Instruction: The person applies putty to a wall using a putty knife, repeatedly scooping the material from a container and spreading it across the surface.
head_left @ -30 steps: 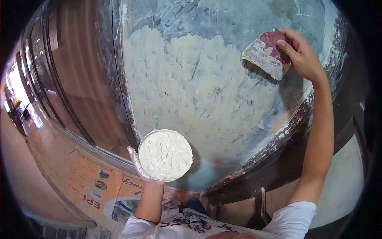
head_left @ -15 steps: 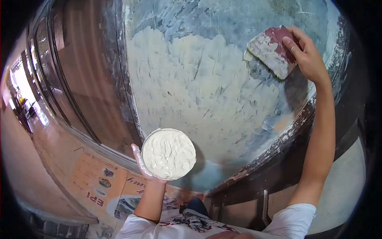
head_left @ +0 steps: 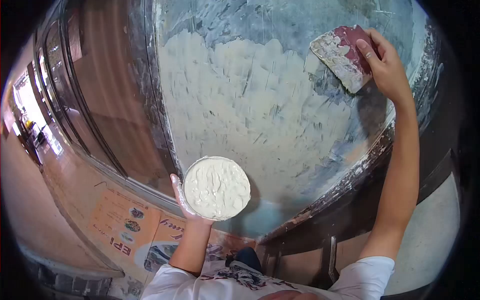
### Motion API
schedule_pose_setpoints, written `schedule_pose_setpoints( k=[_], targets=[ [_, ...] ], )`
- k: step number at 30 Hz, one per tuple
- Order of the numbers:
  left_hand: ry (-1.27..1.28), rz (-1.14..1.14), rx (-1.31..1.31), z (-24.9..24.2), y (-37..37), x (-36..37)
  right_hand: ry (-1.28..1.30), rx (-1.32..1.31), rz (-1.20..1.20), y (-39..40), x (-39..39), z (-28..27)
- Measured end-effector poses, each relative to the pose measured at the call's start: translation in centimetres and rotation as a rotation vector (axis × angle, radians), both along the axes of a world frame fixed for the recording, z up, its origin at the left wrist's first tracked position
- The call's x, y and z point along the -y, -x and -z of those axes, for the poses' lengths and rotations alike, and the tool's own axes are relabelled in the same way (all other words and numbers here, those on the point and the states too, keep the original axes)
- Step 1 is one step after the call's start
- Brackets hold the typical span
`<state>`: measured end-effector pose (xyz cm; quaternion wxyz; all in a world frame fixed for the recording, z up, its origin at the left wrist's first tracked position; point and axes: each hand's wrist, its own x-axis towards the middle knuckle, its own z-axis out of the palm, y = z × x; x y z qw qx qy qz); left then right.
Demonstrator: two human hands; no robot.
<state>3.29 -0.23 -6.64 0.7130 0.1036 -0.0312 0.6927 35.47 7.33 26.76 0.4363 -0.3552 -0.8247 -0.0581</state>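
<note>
My left hand [head_left: 186,204] holds a round tub of off-white putty [head_left: 217,188] low in front of the wall, thumb up along its left side and the other fingers hidden beneath. White smears mark that thumb. At the upper right, my right hand [head_left: 384,62] grips a dark red putty spreader [head_left: 355,42], thumb on its face. Putty coats the spreader's lower-left part, and its working edge lies close against the wall [head_left: 240,110]. Cream putty covers much of the wall, with bare blue-grey patches above and around the spreader.
Left of the wall stands a brown panel with dark frames [head_left: 107,100]. An orange printed banner [head_left: 122,220] lies on the floor at the lower left. Along the wall's right side runs a chipped, putty-stained edge [head_left: 360,172], with dark woodwork beyond it.
My right hand has moved the spreader slightly upward, and the putty lump at its left edge no longer shows. The tub in my left hand has shifted a little right and up.
</note>
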Motion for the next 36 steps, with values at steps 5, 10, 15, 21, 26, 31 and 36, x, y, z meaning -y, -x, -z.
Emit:
schedule_pose_setpoints(
  k=[5,10,15,21,26,31,36],
  targets=[
    [-0.020,-0.021,-0.009,0.8,0.9,0.1,0.086,0.011,0.014,-0.2,0.1,0.3],
    [0.010,-0.058,-0.016,1.0,1.3,0.3,-0.116,0.205,0.345,0.2,0.3,0.7],
    [0.022,-0.060,0.000,1.6,1.3,0.3,-0.095,-0.050,0.171,0.3,-0.4,1.2],
    [0.040,-0.083,0.009,1.2,1.2,0.7,0.120,-0.089,-0.080,0.3,0.6,0.3],
    [0.033,-0.101,0.002,1.5,1.3,0.9,-0.020,0.126,0.231,-0.5,0.4,0.4],
    [0.037,-0.108,0.007,2.0,1.5,0.8,-0.164,0.024,0.171,-0.1,-0.5,1.1],
    [-0.040,-0.132,0.020,2.5,1.9,0.9,0.161,-0.052,-0.049,-0.8,0.7,-0.7]
  ],
)
